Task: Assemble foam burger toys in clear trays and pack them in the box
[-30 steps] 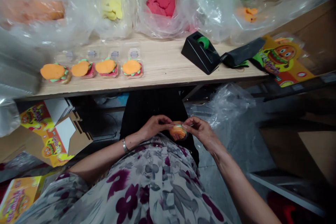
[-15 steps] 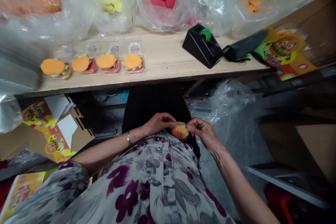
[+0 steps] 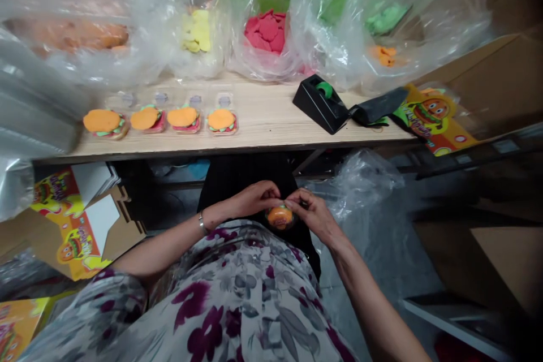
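Clear case with orange burger toy (image 3: 280,218) sits above the lap, over black cloth, pinched narrow between left hand (image 3: 254,199) and right hand (image 3: 307,215), forearms angled inward. Ahead, wooden bench (image 3: 263,116) carries four burger toys (image 3: 182,119) and black tape dispenser (image 3: 320,110).

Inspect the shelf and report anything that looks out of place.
The leftmost orange-topped clay burger on the pale wooden shelf stands out: its base looks tan and it seems to sit slightly askew, whereas the three neighbouring burgers show red beneath their orange tops.
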